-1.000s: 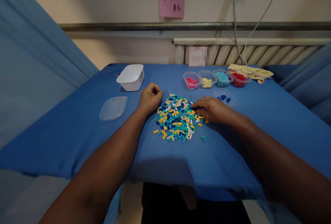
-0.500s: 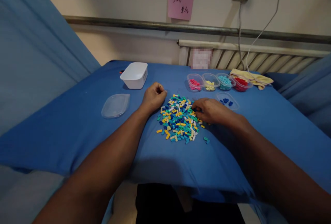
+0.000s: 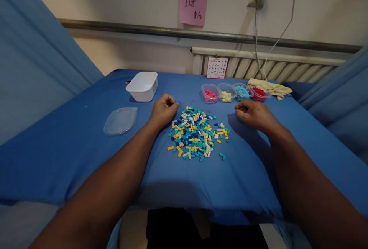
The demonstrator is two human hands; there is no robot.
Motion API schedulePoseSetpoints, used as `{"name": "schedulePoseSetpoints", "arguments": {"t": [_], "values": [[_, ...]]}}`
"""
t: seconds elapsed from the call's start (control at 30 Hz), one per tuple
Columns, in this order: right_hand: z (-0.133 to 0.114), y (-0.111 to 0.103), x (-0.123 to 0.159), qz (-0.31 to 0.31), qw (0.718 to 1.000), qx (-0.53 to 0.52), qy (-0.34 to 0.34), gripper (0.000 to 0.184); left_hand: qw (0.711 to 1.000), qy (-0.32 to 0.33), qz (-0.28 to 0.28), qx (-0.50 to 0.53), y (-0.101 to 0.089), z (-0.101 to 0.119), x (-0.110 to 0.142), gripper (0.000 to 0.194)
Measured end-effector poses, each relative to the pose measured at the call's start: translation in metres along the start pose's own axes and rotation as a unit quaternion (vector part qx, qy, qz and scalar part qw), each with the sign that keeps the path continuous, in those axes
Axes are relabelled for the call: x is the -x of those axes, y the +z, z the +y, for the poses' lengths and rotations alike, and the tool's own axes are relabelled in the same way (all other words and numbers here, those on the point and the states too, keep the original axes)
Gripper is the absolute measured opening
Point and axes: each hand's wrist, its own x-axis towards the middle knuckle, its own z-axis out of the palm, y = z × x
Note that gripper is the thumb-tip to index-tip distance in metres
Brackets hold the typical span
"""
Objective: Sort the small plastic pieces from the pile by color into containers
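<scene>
A pile of small plastic bricks [image 3: 198,134] in yellow, white, teal and dark blue lies on the blue cloth in front of me. My left hand [image 3: 163,110] rests as a closed fist at the pile's upper left edge. My right hand [image 3: 253,113] hovers to the right of the pile, just in front of the row of small dishes. Its fingers are curled together, and what they pinch is too small to see. Four clear dishes stand behind the pile, holding pink bricks [image 3: 209,94], yellow bricks [image 3: 226,95], light blue bricks [image 3: 242,91] and red bricks [image 3: 259,92].
A white tub [image 3: 142,85] stands at the back left, with a clear lid [image 3: 120,120] lying in front of it. A yellow cloth [image 3: 270,86] lies behind the dishes. A card [image 3: 217,67] leans on the radiator, and blue curtains hang on both sides.
My right hand has left the pile's right edge and moved right and back toward the dishes, now covering the spot where a dish with dark blue bricks showed. The left fist stayed.
</scene>
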Motion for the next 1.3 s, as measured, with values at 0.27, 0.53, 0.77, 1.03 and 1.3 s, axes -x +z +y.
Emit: {"name": "schedulePoseSetpoints", "arguments": {"t": [0.27, 0.53, 0.77, 1.03, 1.3], "values": [[0.055, -0.007, 0.001, 0.053, 0.996, 0.049, 0.044, 0.032, 1.0, 0.003, 0.0, 0.009, -0.001, -0.004, -0.002, 0.018], [-0.015, 0.023, 0.0, 0.03, 0.992, -0.031, -0.116, 0.025, 1.0, -0.001, -0.004, 0.008, 0.002, -0.003, -0.001, 0.017], [-0.052, 0.038, 0.003, -0.154, 0.969, 0.066, -0.18, 0.028, 1.0, -0.011, -0.011, 0.009, 0.002, 0.0, 0.001, 0.016], [-0.07, 0.051, -0.006, -0.135, 0.968, 0.097, -0.188, 0.031, 1.0, -0.001, -0.017, 0.011, 0.004, -0.003, 0.002, 0.016], [-0.074, 0.046, -0.008, -0.174, 0.959, 0.099, -0.202, 0.029, 1.0, -0.009, -0.027, 0.01, 0.005, -0.001, 0.003, 0.015]]}}
